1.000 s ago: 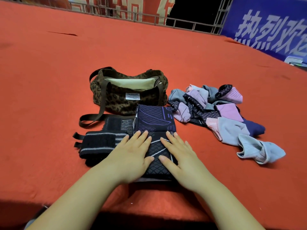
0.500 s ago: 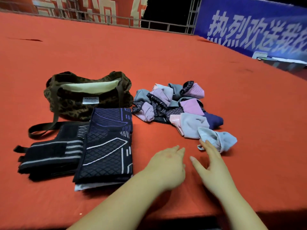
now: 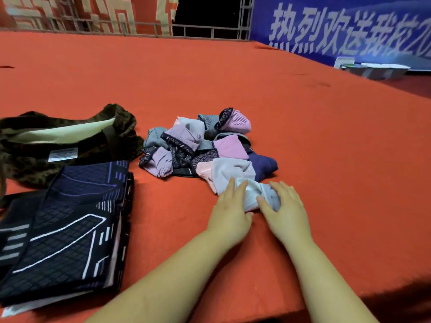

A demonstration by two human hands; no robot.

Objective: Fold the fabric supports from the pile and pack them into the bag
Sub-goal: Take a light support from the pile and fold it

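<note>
A pale grey support is taken up from the near edge of the pile.

The pale grey support (image 3: 254,198) is gathered between both hands at the near edge of the pile (image 3: 205,148): the left hand (image 3: 229,216) is laid against its left side with fingers extended, while the right hand (image 3: 288,212) is curled around its right end, probably so it can be drawn clear for folding. Left of the pile, folded dark supports (image 3: 70,227) are stacked flat, and the bag (image 3: 70,145) is left open behind that stack, ready for packing.
</note>
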